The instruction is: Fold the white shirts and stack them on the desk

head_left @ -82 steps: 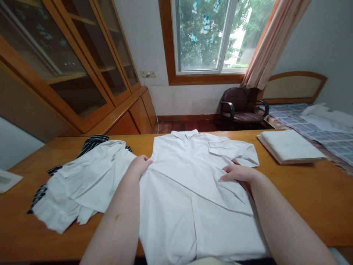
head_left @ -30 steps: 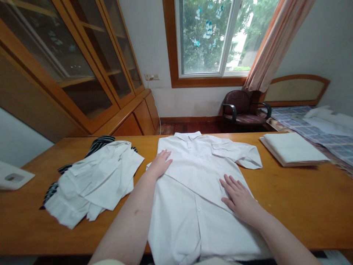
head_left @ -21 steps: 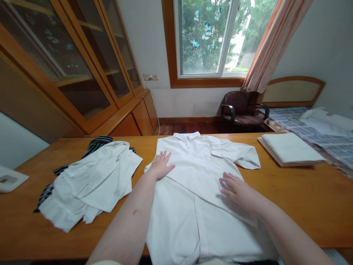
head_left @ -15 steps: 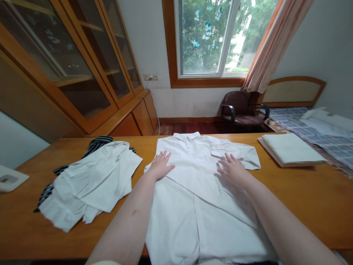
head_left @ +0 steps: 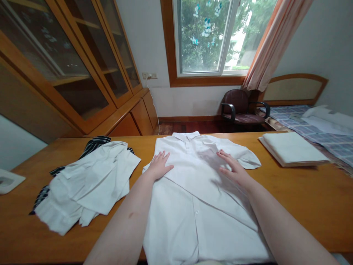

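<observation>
Our left hand (head_left: 159,168) lay flat and open on the white shirt (head_left: 193,209). Our right hand (head_left: 234,168), open too, held nothing.

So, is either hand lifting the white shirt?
No, the left hand and right hand both lie flat, fingers spread, on the white shirt spread over the table.

Crumpled white garments (head_left: 88,184) over striped cloth (head_left: 92,143), left on wooden table (head_left: 303,198); folded white cloth (head_left: 292,147) far right. Behind: dark armchair (head_left: 239,106), window (head_left: 206,36), peach curtain (head_left: 273,40), glass-door cabinet (head_left: 68,66), checked bed (head_left: 322,138).
</observation>
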Available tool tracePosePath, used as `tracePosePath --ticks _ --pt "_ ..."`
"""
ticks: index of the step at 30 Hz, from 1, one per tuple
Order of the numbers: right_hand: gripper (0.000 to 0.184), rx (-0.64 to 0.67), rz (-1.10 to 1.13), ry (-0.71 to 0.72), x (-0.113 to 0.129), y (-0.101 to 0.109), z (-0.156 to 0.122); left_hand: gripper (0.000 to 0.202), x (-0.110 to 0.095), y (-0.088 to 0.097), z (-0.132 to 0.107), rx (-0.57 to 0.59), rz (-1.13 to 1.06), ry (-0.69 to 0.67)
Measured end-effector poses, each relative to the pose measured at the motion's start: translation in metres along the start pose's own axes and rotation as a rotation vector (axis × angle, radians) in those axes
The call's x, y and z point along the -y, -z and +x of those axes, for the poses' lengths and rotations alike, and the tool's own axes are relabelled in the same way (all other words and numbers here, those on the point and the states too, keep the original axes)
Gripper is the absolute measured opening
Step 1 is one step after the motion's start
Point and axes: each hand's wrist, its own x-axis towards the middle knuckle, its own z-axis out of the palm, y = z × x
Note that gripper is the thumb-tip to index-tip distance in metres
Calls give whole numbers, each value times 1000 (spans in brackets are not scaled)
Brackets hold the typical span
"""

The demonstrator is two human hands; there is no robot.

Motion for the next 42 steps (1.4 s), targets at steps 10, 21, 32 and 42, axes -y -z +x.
tracePosePath --ticks 10,21,32,42 --pt "58 646 766 -176 33 -3 -13 79 0 0 -1 -5 -13 -4" --pt "50 -427 -454 -718 -55 39 6 50 -41 22 -32 -71 -387 -139" --pt "42 -471 -219 -659 -58 31 9 27 -77 21 -46 241 -474 -197" --pt "37 -437 23 -300 -36 27 6 45 -82 20 -48 297 -502 -260"
